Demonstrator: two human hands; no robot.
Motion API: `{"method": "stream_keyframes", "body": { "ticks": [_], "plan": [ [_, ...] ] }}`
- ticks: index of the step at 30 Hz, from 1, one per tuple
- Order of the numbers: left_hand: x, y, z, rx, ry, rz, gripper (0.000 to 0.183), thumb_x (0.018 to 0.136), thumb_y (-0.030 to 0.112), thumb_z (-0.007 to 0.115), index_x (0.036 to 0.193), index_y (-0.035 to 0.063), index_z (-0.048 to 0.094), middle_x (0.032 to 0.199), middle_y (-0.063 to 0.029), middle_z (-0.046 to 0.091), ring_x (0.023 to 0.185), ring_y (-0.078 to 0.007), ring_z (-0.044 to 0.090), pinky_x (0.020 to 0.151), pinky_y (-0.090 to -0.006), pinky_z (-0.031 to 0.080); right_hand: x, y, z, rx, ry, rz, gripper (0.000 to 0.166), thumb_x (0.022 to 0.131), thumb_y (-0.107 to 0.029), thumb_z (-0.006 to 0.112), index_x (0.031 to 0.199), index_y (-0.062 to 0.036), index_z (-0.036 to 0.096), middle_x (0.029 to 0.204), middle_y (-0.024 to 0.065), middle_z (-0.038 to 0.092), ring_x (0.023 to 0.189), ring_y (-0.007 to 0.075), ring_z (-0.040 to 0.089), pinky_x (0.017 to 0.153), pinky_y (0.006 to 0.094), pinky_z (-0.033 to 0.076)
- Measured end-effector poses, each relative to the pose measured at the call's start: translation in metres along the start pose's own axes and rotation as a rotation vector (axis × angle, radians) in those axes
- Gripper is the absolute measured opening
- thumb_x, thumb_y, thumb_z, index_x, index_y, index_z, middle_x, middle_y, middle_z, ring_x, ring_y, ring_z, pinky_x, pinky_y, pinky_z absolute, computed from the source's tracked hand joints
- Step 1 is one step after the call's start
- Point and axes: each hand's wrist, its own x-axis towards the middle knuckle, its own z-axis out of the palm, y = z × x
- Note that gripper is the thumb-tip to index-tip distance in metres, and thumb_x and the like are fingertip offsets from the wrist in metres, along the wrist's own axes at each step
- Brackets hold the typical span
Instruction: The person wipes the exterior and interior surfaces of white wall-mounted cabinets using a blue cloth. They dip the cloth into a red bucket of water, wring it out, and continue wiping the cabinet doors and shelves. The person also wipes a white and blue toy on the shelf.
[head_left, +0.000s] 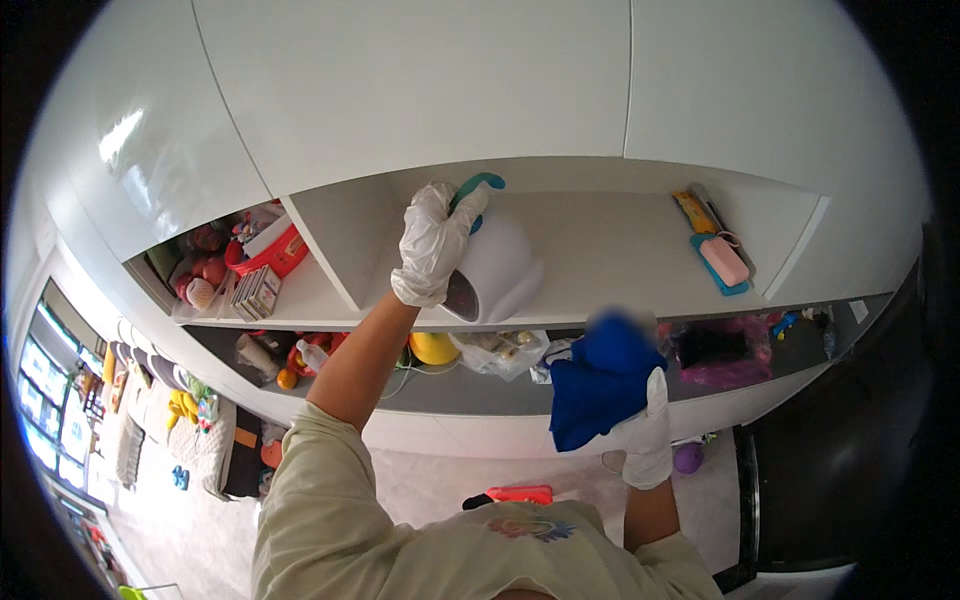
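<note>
My left hand, in a white glove, reaches into the white cabinet's open compartment. Its fingers are closed around a teal curved piece at the top of a white rounded plastic object. That object has a dark panel on its near left side, and my hand hides part of it. In front of the lower shelf, my right hand, also gloved, grips a blue cloth. The cloth hangs in folds, and its upper end is blurred.
Right in the compartment lie a pink case and a yellow packet. Left of the divider are a red basket and disc cases. The lower shelf holds a plastic bag and a yellow round object.
</note>
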Motion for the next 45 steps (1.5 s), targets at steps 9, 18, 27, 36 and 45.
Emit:
{"method": "stream_keyframes", "body": {
  "ticks": [9,18,27,36,45],
  "plan": [
    [0.016,-0.001,0.01,0.067,-0.165,-0.085,0.035,0.09,0.029,0.07,0.078,-0.0029,0.064,0.063,-0.0048,0.057,0.057,-0.0116,0.05,0.052,-0.0302,0.043,0.04,-0.014,0.071,0.089,-0.171,-0.124,0.069,0.099,-0.053,0.045,0.148,-0.0064,0.03,0.141,0.0147,0.047,0.122,0.0306,0.053,0.103,0.046,0.043],
    [0.029,-0.036,0.014,-0.485,-0.459,-0.086,0.029,0.094,0.02,0.061,0.114,-0.0011,0.06,0.104,-0.0128,0.067,0.093,-0.0185,0.066,0.083,-0.0309,0.057,0.135,0.049,0.146,-1.835,-0.045,-0.892,0.073,0.09,-0.038,0.062,0.146,-0.0025,0.034,0.146,0.0256,0.034,0.137,0.0452,0.032,0.111,0.0547,0.028],
    [0.028,-0.041,0.032,0.018,-0.121,-0.017,0.029,0.092,0.03,0.066,0.098,0.0019,0.069,0.076,-0.0125,0.068,0.067,-0.0177,0.062,0.065,-0.0322,0.049,0.208,0.027,0.108,-1.352,-0.088,-0.397,0.064,0.095,-0.044,0.053,0.139,0.0019,0.045,0.138,0.0243,0.047,0.127,0.0346,0.048,0.109,0.0458,0.037],
    [0.027,-0.051,0.023,0.301,-0.128,0.152,0.027,0.097,0.025,0.06,0.106,0.0007,0.067,0.089,-0.0098,0.069,0.078,-0.0151,0.062,0.069,-0.0314,0.051,0.149,0.046,0.139,-1.729,0.11,-0.73,0.068,0.097,-0.045,0.048,0.14,0.0059,0.04,0.134,0.0334,0.045,0.129,0.0444,0.043,0.109,0.0483,0.036],
    [0.031,-0.029,0.047,0.171,-0.039,0.116,0.027,0.095,0.027,0.062,0.098,0.0009,0.067,0.079,-0.0144,0.07,0.067,-0.0239,0.065,0.064,-0.0356,0.049,0.233,-0.015,0.099,-0.629,-0.201,0.307,0.074,0.094,-0.058,0.049,0.143,-0.0028,0.043,0.137,0.0245,0.05,0.13,0.0314,0.047,0.109,0.0408,0.037]
  ]
}}
